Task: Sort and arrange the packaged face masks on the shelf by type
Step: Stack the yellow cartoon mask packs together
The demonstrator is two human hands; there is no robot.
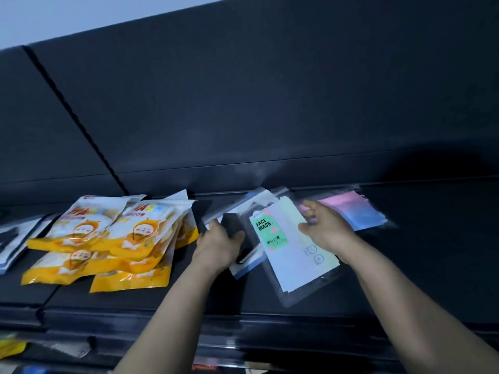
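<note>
Faces a dark shelf (418,265) with both bare forearms stretched forward over its front edge. Holds, in the left grip (218,244), a clear black-mask pack (234,222): thumb laid across the front, fingers curled round the left edge, so closed on it. Rests the right grip (326,228) open, fingers spread and nearly straight, on the right edge of the FACE MASK pack (294,255), a clear sleeve with a green label and a pale mask inside. Tilted on the shelf, that sleeve, its left side overlapping the black-mask pack. Just behind the right fingers, flat on the shelf near the back panel (270,103), a pink-to-blue pack (353,211), touching or nearly touching the fingertips; hard to tell which. To the left of the left grip, close beside it, a loose overlapping heap of yellow cartoon packs (113,238), flat on the shelf. Farther left, at the edge of view, white and blue packs (13,238), only partly seen. Below the shelf front, blurred goods on a lower level, too unclear to name.
</note>
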